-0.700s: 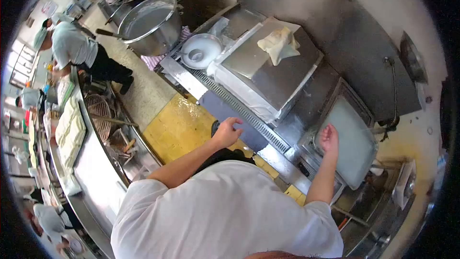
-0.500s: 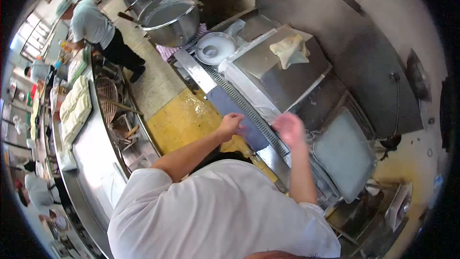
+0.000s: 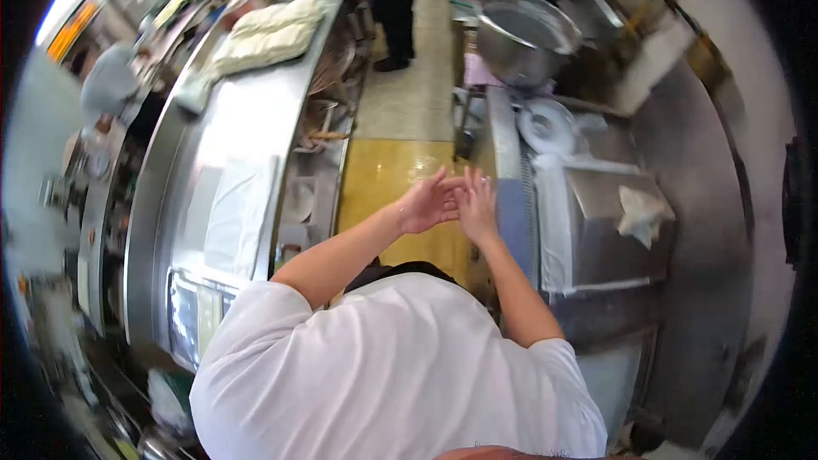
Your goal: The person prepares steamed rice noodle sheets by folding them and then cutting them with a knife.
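My left hand (image 3: 429,204) is in front of my body above the yellow floor, with its fingers spread and nothing in them. My right hand (image 3: 478,207) is beside it, fingers stretched out; the fingertips of both meet or overlap. Right of the hands stands a steel box-shaped cover (image 3: 609,238) with a crumpled pale cloth (image 3: 642,215) on top. A white cloth (image 3: 555,230) lies along the near side of that cover. Closest to my right hand is the blue-grey strip (image 3: 512,226) on the counter's edge.
A steel worktable (image 3: 239,119) runs along the left, bearing pale dough-like slabs (image 3: 266,38) and a white sheet (image 3: 241,209). Ahead right are a large metal bowl (image 3: 524,55) and a round lid (image 3: 547,126). Another person (image 3: 396,8) stands far down the aisle.
My view has turned left, so the aisle now runs straight ahead. My hands, apart over the counter's edge before, have come together in front of me.
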